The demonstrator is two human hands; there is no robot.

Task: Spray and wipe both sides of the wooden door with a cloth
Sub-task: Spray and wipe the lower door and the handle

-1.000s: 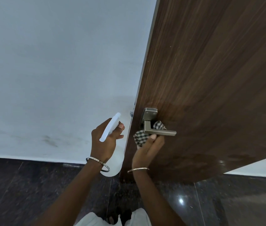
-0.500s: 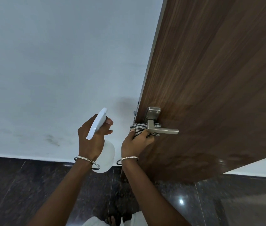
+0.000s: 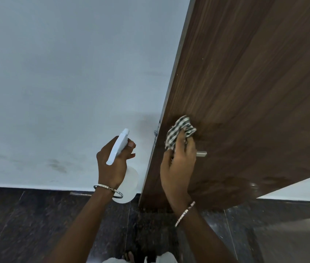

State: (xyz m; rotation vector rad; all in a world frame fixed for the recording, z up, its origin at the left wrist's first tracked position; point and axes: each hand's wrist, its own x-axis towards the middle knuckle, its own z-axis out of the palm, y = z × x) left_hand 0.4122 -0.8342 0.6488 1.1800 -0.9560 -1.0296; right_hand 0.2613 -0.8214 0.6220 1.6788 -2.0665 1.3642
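Observation:
A dark brown wooden door [image 3: 245, 92] stands ajar on the right, its edge facing me. My right hand [image 3: 178, 164] holds a black-and-white checked cloth [image 3: 178, 130] against the door face, just above the metal lever handle [image 3: 202, 154], most of which is hidden behind the hand. My left hand [image 3: 112, 164] grips a white spray bottle [image 3: 119, 147] to the left of the door's edge, away from the wood.
A pale blue-white wall [image 3: 65, 82] fills the left, with dark smudges low down. Below lies a dark polished stone floor [image 3: 27, 224]. A metal latch [image 3: 156, 132] protrudes from the door's edge. My feet show at the bottom.
My right hand has moved the cloth from under the lever up over the handle plate onto the door face. The left hand with the bottle has stayed about level.

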